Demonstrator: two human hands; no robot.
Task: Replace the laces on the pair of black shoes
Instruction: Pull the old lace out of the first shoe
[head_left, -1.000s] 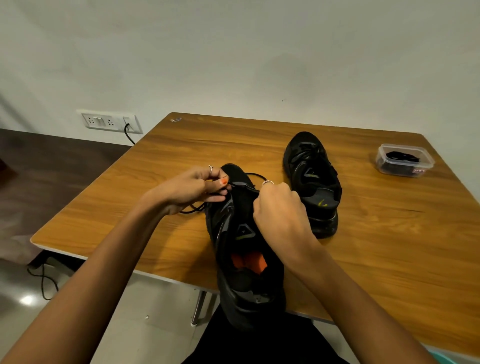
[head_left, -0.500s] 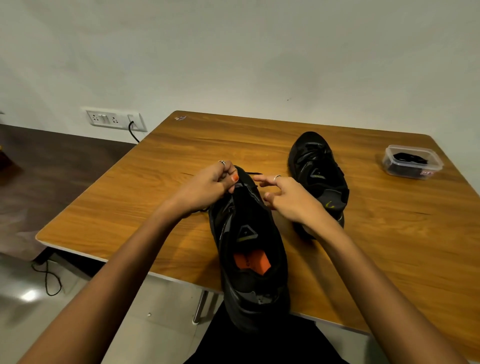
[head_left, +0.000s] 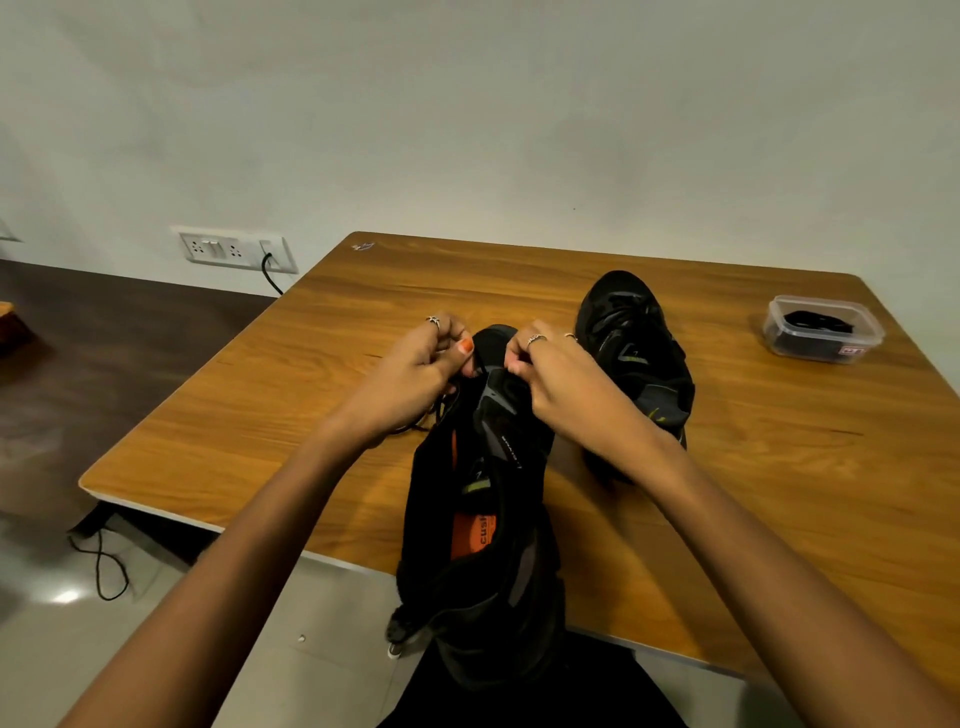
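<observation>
Wooden table (head_left: 311, 415), pale wall (head_left: 519, 104), socket panel (head_left: 236, 249) at 10 o'clock. Two black shoes: near shoe (head_left: 483, 519), far shoe (head_left: 636, 358) at 1 o'clock. One lidded box (head_left: 823, 328) at 2 o'clock. Left hand (head_left: 415, 374) and right hand (head_left: 561, 379) each pinch the lace (head_left: 480, 366).

Orange insole (head_left: 470, 532) inside near black shoe (head_left: 483, 519): white letters "cush", rest hidden by the collar. Shoe tongue: small white print, unreadable. Clear plastic box (head_left: 823, 328): red-and-white label, too small to read.

Soft, even indoor light, slightly dim and warm. A bright glare spot sits on the floor (head_left: 65, 596) at near left. Faint shadows fall beneath the forearms. Wide-angle bending curves the table (head_left: 779, 493) edges; focus is sharp.
</observation>
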